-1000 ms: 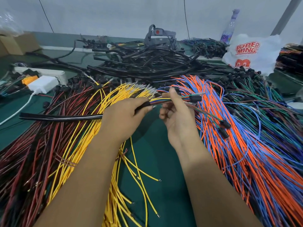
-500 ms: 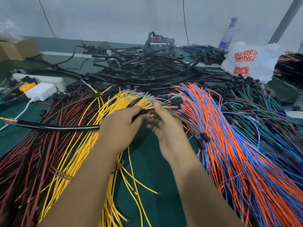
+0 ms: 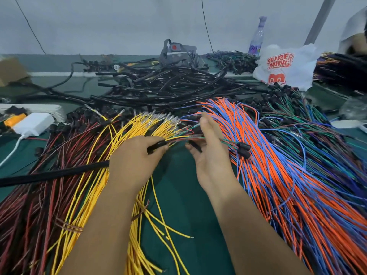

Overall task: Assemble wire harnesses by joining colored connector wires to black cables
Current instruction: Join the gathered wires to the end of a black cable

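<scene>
The left hand [image 3: 133, 157] grips the black cable [image 3: 53, 175] near its end; thin coloured wires [image 3: 184, 135] fan from its tip. The right hand [image 3: 210, 153] pinches these wires, fingertips blurred. The cable's far end is cut off at the frame's left. Yellow wires [image 3: 111, 147] lie beneath.

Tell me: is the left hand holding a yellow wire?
No, the left hand grips a black cable whose end shows colored wires.

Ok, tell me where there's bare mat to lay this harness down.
Bare green mat shows between the forearms, bordered by yellow wires left and orange-blue wires right. A smaller patch lies beside the white adapter. Crowded elsewhere: black cables behind.
</scene>
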Motion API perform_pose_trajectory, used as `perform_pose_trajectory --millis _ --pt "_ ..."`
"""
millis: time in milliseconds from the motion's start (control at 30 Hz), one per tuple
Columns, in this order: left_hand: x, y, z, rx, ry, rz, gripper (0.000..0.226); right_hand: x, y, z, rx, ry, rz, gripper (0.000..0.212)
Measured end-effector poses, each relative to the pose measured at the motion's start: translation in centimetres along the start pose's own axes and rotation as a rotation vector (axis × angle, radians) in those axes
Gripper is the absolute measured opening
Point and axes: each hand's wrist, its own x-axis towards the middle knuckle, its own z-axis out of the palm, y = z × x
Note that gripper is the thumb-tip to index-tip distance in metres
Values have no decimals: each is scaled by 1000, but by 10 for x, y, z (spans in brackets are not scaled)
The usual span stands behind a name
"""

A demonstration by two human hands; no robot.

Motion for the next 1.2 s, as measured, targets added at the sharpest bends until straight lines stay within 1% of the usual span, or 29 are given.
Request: perform_pose_trajectory --millis 67,167,267,400,500,633,733,800,867,933,1000,1100,1200 --pt "-1 2 -1 -7 -41 25 11 -1 -1 1 -33 -7 -32 16" --pt "-3 3 -3 -4 -73 37 14 -3 -1 3 -157 -27 -85 23" --pt "-3 6 -3 -6 -79 38 24 -6 0 4 -255 -90 -90 23" --pt "-4 12 -7 -45 -96 70 41 -7 1 6 -256 -131 -79 24" --pt "-4 11 -8 -65 -103 90 37 -6 5 4 -270 -145 -88 23" --pt "-2 11 -8 -58 -79 103 25 -4 9 4 -270 -156 -60 27" --pt "0 11 -6 -12 -46 94 27 -4 12 4 -272 -105 -105 28" --pt "2 11 -5 10 -12 98 28 -4 14 4 -324 -12 -159 17" --pt "2 11 -6 -20 19 112 30 -4 14 5 -320 40 -187 4" --pt "1 12 -8 -75 21 105 37 -4 13 5 -304 55 -193 9" --pt "0 12 -8 -100 3 95 35 -3 13 5 -296 66 -217 10" --pt "0 9 -7 -54 -54 66 28 -2 13 4 -287 81 -297 12" --pt "-1 10 -6 7 -115 58 29 -3 13 6 -291 47 -408 23"
